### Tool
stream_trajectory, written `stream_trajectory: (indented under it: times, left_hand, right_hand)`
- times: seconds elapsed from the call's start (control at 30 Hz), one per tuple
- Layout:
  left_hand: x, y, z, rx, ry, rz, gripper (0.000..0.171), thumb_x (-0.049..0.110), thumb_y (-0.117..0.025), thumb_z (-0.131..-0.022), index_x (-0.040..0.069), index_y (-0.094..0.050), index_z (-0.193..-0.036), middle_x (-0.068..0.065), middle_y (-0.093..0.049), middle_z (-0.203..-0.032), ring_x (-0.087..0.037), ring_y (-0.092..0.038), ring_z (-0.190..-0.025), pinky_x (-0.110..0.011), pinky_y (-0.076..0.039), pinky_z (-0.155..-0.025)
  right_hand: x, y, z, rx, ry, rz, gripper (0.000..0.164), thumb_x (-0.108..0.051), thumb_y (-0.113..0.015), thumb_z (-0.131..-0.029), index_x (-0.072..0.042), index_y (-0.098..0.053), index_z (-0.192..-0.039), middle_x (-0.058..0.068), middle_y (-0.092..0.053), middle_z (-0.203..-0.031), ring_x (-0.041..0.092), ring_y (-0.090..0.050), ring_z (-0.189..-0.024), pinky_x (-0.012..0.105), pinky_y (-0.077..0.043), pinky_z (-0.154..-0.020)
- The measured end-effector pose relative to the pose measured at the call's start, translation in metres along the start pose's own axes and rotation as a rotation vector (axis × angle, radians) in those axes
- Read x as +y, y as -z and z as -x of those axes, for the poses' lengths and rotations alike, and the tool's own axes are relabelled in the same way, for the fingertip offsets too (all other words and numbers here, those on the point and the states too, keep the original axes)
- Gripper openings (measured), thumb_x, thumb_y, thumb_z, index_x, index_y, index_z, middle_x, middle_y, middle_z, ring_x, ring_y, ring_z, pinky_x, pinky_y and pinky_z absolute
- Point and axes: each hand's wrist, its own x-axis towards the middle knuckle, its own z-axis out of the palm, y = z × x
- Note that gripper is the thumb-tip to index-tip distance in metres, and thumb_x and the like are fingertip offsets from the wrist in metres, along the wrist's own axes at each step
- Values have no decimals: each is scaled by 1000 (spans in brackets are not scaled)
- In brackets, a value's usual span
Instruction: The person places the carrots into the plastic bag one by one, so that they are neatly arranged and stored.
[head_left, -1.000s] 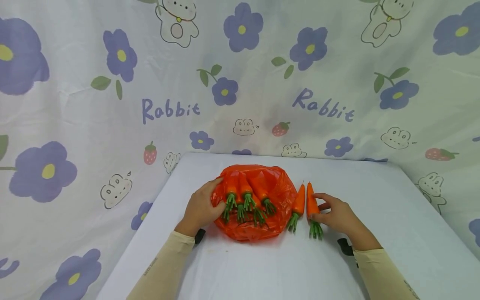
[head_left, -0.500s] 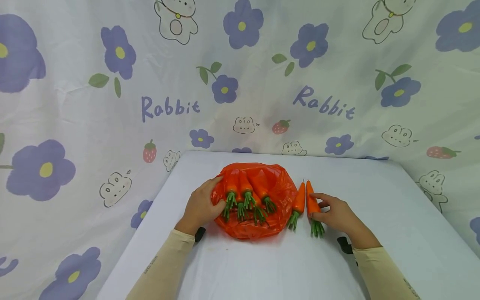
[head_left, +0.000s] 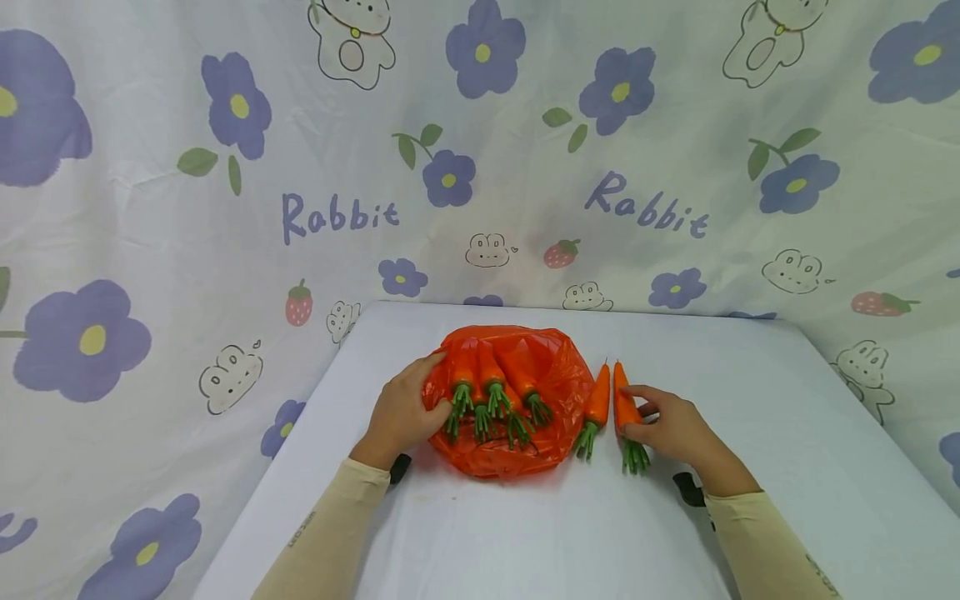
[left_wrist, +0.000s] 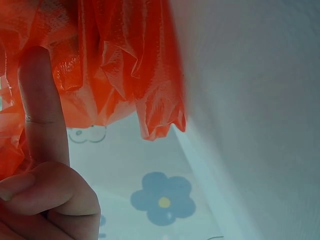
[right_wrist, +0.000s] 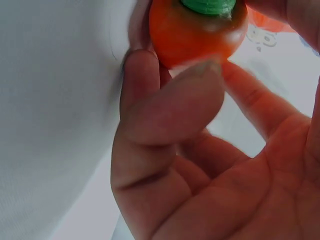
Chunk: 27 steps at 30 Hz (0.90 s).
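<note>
A red plastic bag (head_left: 480, 467) sits on the white table, its mouth spread round several carrots (head_left: 491, 371) with green stem ends. At its left side my left hand (head_left: 405, 412) holds the bag's edge. In the left wrist view one finger (left_wrist: 42, 100) lies straight along the crinkled plastic, and another is bent. Right of the bag lies a loose carrot (head_left: 598, 400), tip pointing away. Beside it my right hand (head_left: 675, 425) grips a second carrot (head_left: 625, 400) between thumb and fingers; the right wrist view shows its rounded top end (right_wrist: 195, 40) among the fingers.
The white table (head_left: 555, 542) runs back to a fabric backdrop (head_left: 517, 167) printed with flowers, rabbits and strawberries. Dark straps show at both wrists, and beige sleeves cover the forearms.
The carrot in my right hand has tilted slightly, its leafy end shifting a little to the right. The left hand and the bag stay in place; the head view has shifted slightly.
</note>
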Motion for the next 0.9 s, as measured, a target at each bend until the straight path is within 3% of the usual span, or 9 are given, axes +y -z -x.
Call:
stream_trajectory:
  times: [0.47,0.73,0.9]
  left_hand:
    - [1,1,1,5,-5,-1,68,26,-71,-83,12,-58,-149,-6,-65,-140,-28,-65,-123,-52,-53,-105]
    - [0,1,1,3,-5,-7,68,26,-70,-83,12,-58,-149,-6,-65,-141,-28,-65,-125,-51,-52,-106]
    - [0,1,0,3,-8,-7,68,25,-70,-84,12,-58,-149,-6,-65,-141,-28,-64,-125,-51,-52,-106]
  right_hand:
    - [1,2,1,84,-15,-19,74,-33,-80,-89,-17,-52,-155,23,-68,-123,31,-65,-94,39,-58,-72]
    - [3,5,0,89,-36,-78,78,-40,-81,-90,-19,-49,-158,24,-66,-129,36,-66,-104,41,-60,-76]
    - [4,7,1,76,-23,-169,81,-40,-83,-89,-19,-48,-158,26,-65,-131,33,-69,-99,40,-61,-75]
